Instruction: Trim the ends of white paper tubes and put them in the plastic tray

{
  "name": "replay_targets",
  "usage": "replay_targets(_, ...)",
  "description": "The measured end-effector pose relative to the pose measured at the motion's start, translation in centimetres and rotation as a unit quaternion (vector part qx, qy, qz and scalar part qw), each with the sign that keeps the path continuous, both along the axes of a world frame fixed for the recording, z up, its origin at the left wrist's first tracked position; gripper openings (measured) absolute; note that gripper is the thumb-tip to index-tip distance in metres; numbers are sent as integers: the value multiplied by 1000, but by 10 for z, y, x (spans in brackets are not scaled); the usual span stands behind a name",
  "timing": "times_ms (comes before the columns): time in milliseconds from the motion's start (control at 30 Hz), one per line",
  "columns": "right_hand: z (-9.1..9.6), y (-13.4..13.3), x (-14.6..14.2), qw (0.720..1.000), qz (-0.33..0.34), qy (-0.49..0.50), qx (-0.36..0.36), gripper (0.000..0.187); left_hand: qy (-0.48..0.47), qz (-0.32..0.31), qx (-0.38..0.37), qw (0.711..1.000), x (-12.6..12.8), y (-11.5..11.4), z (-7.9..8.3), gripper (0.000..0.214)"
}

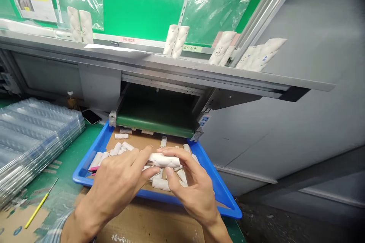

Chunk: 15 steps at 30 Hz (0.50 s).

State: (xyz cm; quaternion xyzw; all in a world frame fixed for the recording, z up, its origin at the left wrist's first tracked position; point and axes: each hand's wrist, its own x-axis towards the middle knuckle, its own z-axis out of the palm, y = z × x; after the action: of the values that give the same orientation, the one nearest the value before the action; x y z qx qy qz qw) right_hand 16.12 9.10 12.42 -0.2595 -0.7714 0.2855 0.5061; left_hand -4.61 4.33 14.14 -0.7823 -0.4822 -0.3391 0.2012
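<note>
A white quilted-looking tube (168, 160) lies level between my two hands. My right hand (195, 186) pinches it with the fingers over its top and the thumb below its right part. The fingers and thumb of my left hand (119, 178) close on its left end, which they partly hide. Beneath the hands is a blue tray (228, 201) lined with brown cardboard. Several similar white tubes (161, 184) lie loose in it, some covered by my hands. A pink object (94, 168) shows near the tray's left side.
A green conveyor belt (156, 121) ends over the tray's far edge. Stacked clear plastic trays (37, 132) stand left, near a phone (91, 116) and a bottle (72, 101). A yellow-handled tool (37, 210) lies on the table. More tubes (176, 41) stand on the shelf (137, 58).
</note>
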Motion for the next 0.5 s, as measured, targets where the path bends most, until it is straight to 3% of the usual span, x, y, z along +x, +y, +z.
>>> replay_targets(500,2,-1,-1,999,-15,-30,41,38,-10,17,-62,998,0,-1,-2,41)
